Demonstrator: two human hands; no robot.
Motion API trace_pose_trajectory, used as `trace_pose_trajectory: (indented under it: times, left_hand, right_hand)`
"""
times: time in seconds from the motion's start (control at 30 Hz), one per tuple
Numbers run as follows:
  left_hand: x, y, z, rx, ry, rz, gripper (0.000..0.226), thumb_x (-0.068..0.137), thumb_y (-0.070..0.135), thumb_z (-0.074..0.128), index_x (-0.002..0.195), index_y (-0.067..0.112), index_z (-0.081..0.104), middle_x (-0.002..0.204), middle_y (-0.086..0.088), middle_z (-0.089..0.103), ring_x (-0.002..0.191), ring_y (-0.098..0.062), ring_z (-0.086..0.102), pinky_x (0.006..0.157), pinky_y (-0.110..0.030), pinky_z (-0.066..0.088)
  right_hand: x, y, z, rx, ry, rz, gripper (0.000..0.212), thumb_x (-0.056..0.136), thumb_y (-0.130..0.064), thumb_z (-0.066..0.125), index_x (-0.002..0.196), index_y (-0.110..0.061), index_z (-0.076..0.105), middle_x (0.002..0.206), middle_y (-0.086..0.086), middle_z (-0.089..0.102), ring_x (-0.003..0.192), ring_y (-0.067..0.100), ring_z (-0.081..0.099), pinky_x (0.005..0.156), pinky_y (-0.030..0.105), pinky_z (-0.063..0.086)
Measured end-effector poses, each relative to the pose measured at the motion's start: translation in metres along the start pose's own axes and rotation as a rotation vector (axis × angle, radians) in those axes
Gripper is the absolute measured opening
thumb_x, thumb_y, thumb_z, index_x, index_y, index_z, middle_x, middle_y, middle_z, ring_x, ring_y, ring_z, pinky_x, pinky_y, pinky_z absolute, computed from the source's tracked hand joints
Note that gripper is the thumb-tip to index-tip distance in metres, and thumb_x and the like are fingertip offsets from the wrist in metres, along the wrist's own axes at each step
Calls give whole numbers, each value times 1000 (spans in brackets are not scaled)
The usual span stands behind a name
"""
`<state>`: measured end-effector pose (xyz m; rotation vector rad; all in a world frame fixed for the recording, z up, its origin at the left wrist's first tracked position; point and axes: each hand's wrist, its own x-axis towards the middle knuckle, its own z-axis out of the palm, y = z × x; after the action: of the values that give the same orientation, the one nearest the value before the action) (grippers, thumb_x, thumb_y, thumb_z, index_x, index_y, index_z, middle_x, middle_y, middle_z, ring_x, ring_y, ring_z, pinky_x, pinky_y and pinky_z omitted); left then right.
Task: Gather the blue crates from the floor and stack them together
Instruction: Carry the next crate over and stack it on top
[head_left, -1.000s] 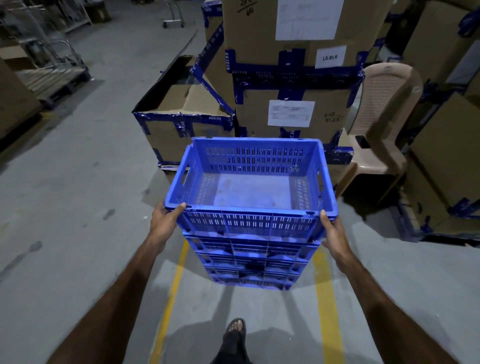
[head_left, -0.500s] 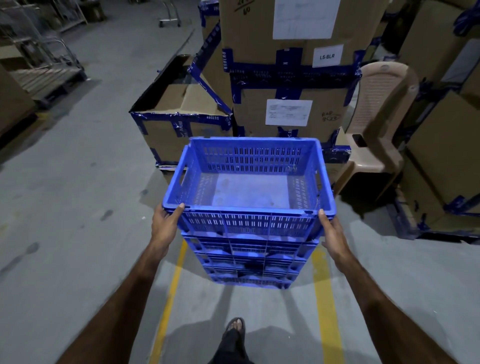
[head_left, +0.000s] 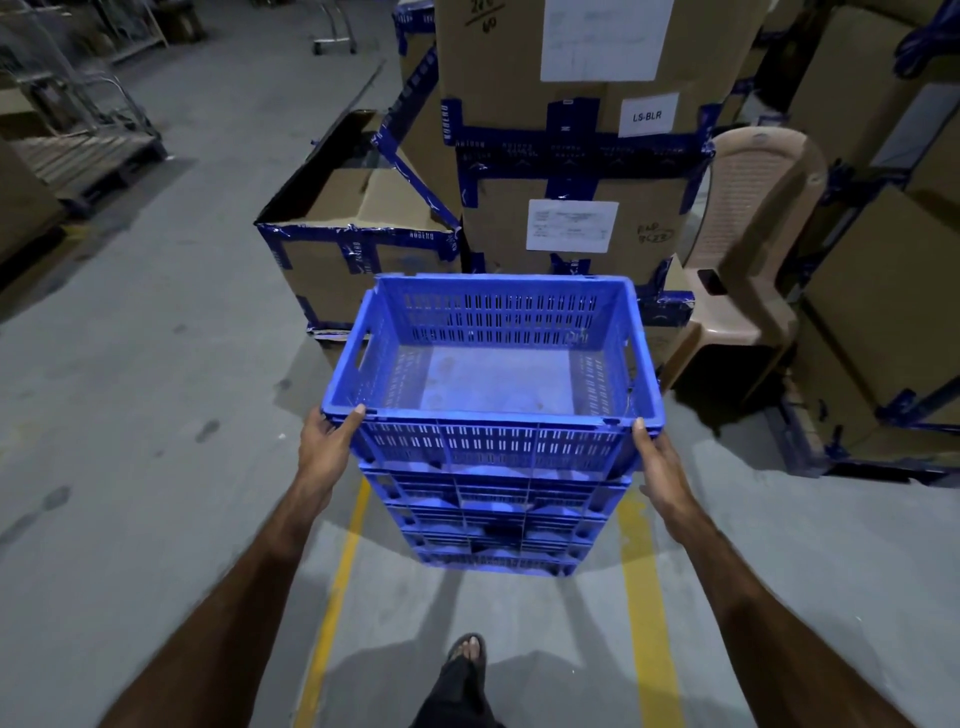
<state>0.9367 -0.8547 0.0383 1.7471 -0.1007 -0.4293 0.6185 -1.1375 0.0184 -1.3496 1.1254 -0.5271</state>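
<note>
Holding: top crate (head_left: 493, 364) at its two near corners, above the stack (head_left: 496, 514)
Left hand (head_left: 327, 447): grasping the near left corner, thumb over the rim, fingers hidden under the lip
Right hand (head_left: 660, 462): grasping the near right corner, thumb up on the rim, fingers hidden behind the wall
Place of top crate: directly over the stack, in front of the boxes (head_left: 571, 171); stack on the floor between two yellow lines (head_left: 332, 597)
Relation for next move: crate straight ahead of both hands, long axis running left to right, both hands equally near; probably only a push straight down needed to seat it
Seating: cannot tell whether fully nested or resting slightly high; near wall looks level with the stack
Number of crates below: perhaps three or four, ribs too dark to count surely
Hidden: far corners of the stack, behind the top crate
Cut off: both arms at the lower edge; one foot (head_left: 467, 654) behind the stack, only partly seen
Right of the boxes: chair (head_left: 748, 249), apart from the stack
Other crates on floor: none seen in this view
</note>
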Motion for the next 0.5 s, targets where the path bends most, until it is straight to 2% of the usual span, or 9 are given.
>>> trace_pose_trajectory:
  times: [0.07,0.1,0.17,0.2,0.27,0.33,0.4,0.5]
  left_hand:
    - [-3,0,-2,22,-1,-14,42,96,39,72,132,22,56,127,-2,70,99,-2,66,89,-39,50]
    - [-6,1,-4,33,1,-18,44,96,43,71,132,25,55,129,-2,69,102,-5,66,90,-40,49]
    - [-13,-2,-7,78,15,-26,67,87,61,73,142,30,50,140,-2,64,118,-17,65,99,-47,51]
    - [-19,-4,-8,111,18,-35,80,82,67,73,148,30,47,147,-4,59,128,-23,61,104,-51,50]
    - [-39,-4,-6,163,15,-26,82,89,56,74,156,24,41,158,-10,47,139,-29,53,111,-47,45]
    - [-64,-1,-2,219,12,5,74,95,43,72,158,19,40,161,-12,42,141,-30,50,110,-40,42]
    - [-89,-2,2,249,-5,31,71,97,38,71,157,17,40,161,-12,42,142,-29,49,106,-35,41]
    - [-133,-3,3,219,-60,71,72,98,32,70,159,13,36,161,-11,41,145,-25,46,107,-30,39]
  right_hand:
    - [-2,0,-4,-16,-5,-3,88,65,-98,48,133,-42,58,135,-8,64,121,19,61,98,49,43]
    - [-8,-3,-5,-32,-5,-4,76,68,-96,47,125,-48,59,135,-8,64,121,19,60,98,50,43]
    - [-12,-1,-13,-65,-1,2,50,79,-87,47,115,-55,58,131,-8,64,122,20,59,100,52,44]
    - [-15,1,-17,-81,1,-6,44,86,-82,48,118,-53,57,130,-7,64,122,21,58,102,52,44]
    - [-28,1,-24,-121,17,-21,58,96,-71,48,142,-35,51,133,1,62,123,21,56,109,50,42]
    - [-46,-1,-30,-133,23,-55,60,105,-53,48,152,-17,44,127,7,60,116,19,52,110,44,39]
    - [-66,-2,-35,-140,8,-80,45,108,-38,49,147,-16,48,117,2,56,113,17,51,101,36,38]
    - [-96,-2,-40,-148,-2,-108,24,108,-30,51,131,-25,55,116,-5,60,116,18,57,96,32,38]
